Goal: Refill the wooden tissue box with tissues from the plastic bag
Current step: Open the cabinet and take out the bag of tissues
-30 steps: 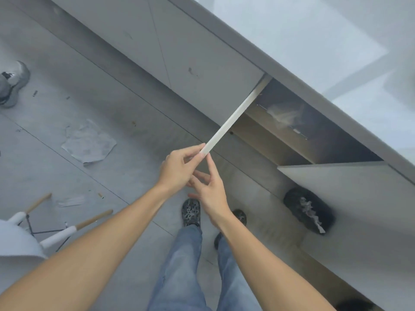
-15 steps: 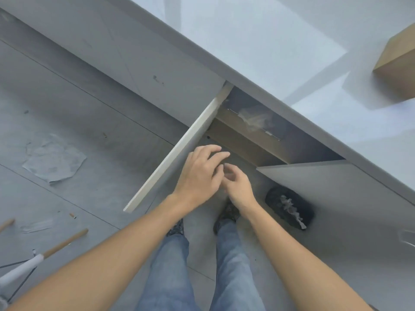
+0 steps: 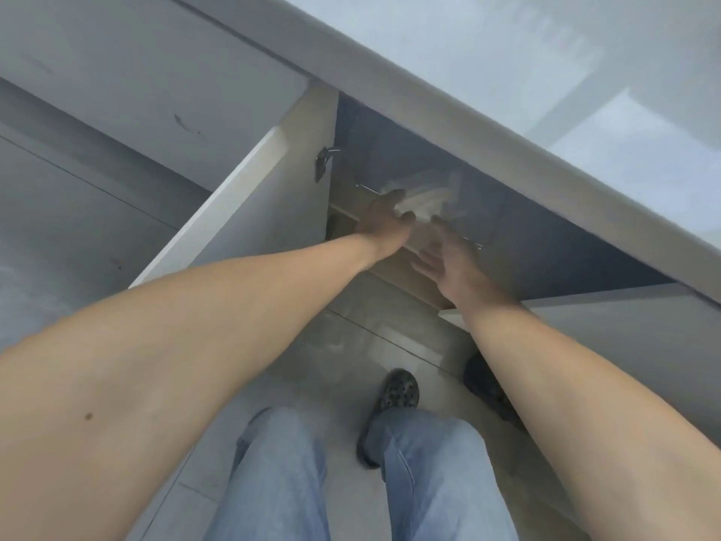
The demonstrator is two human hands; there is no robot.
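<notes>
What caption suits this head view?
Both hands, left and right, reach into an open cabinet toward a plastic bag on its shelf.

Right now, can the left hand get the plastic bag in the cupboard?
Probably yes. The door is swung open, and the left hand is already at the bag on the shelf, with nothing between them. Blur hides whether it has gripped yet.

The desk (image 3: 487, 52) top is seen as glossy and smooth, light bouncing right off it. The cabinet door (image 3: 249, 212) is finished matt and flat-looking. Crinkly, shiny clear plastic is made out on the plastic bag (image 3: 425, 199). A metal hinge (image 3: 323, 164) is spotted. Faded denim is worn on the legs, and the floor (image 3: 78, 212) is done in smooth tile.
</notes>
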